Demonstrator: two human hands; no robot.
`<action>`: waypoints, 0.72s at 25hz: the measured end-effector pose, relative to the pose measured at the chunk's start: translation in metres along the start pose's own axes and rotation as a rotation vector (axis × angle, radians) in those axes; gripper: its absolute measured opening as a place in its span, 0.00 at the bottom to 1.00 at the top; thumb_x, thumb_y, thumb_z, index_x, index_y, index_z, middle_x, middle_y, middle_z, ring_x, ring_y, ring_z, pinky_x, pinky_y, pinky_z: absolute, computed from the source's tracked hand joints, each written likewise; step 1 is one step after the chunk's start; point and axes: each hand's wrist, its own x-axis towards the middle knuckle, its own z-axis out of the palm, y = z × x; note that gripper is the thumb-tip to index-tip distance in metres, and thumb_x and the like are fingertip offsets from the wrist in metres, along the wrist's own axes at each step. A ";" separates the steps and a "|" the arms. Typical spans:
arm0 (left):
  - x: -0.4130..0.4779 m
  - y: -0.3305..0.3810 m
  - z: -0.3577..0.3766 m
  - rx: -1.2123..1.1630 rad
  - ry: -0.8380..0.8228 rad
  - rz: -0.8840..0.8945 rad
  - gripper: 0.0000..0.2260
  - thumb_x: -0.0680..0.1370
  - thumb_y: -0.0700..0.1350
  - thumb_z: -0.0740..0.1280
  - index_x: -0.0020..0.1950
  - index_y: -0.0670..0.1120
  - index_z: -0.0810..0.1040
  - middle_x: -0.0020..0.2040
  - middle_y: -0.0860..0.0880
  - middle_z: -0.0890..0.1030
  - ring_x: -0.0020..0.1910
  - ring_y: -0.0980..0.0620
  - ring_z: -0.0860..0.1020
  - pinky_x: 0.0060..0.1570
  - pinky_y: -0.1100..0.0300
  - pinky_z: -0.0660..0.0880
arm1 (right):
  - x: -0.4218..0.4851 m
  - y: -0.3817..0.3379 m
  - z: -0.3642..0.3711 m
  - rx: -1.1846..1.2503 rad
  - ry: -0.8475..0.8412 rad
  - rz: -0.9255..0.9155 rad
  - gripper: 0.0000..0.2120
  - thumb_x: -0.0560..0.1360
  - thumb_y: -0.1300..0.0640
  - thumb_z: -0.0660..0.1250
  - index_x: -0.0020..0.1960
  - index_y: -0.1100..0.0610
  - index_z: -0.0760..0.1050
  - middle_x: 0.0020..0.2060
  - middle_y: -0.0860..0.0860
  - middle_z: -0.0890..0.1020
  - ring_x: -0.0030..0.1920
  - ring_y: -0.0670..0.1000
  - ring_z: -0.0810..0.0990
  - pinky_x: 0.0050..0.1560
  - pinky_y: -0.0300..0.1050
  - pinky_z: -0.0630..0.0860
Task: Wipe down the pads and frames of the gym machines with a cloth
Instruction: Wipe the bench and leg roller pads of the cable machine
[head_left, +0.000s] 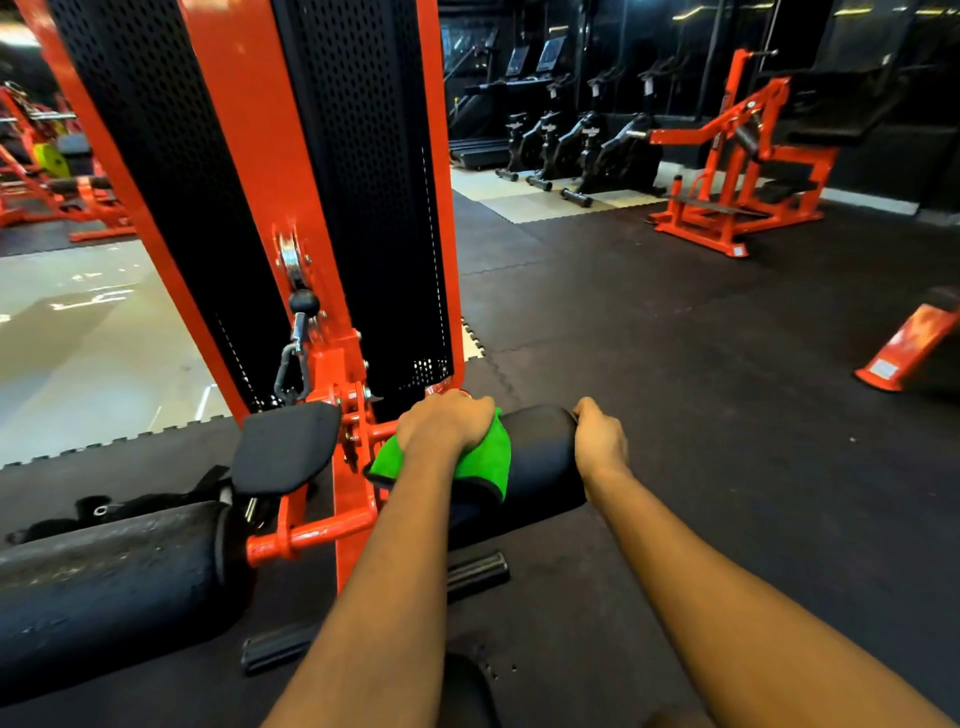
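A black roller pad sticks out to the right of an orange machine frame. My left hand grips a green cloth and holds it against the pad's left part. My right hand curls round the pad's right end. A second black roller pad lies at the lower left on the same orange bar. A small flat black pad sits just left of the frame's pivot.
The perforated black weight-stack cover rises right in front. Black rubber flooring spreads to the right. An orange machine and a row of black exercise bikes stand at the back; an orange wedge sits at the far right.
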 end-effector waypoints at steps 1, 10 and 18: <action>-0.002 -0.001 0.007 0.011 0.086 0.019 0.25 0.80 0.59 0.55 0.69 0.47 0.77 0.68 0.40 0.77 0.66 0.39 0.75 0.63 0.49 0.70 | 0.001 0.000 -0.001 -0.010 0.013 -0.007 0.17 0.76 0.48 0.58 0.44 0.61 0.76 0.48 0.63 0.80 0.51 0.62 0.78 0.50 0.55 0.73; -0.053 0.008 0.068 0.206 0.594 0.176 0.17 0.77 0.58 0.58 0.59 0.53 0.81 0.56 0.44 0.82 0.59 0.41 0.76 0.61 0.41 0.66 | -0.001 0.002 -0.001 -0.018 0.041 -0.014 0.22 0.78 0.48 0.58 0.55 0.65 0.81 0.55 0.65 0.82 0.55 0.64 0.79 0.53 0.53 0.74; 0.021 0.046 0.017 0.182 -0.064 0.173 0.27 0.79 0.59 0.51 0.73 0.50 0.74 0.73 0.42 0.73 0.71 0.41 0.72 0.68 0.46 0.65 | -0.003 0.000 -0.002 -0.030 0.028 -0.062 0.25 0.77 0.45 0.57 0.51 0.66 0.81 0.56 0.68 0.81 0.58 0.65 0.79 0.52 0.52 0.72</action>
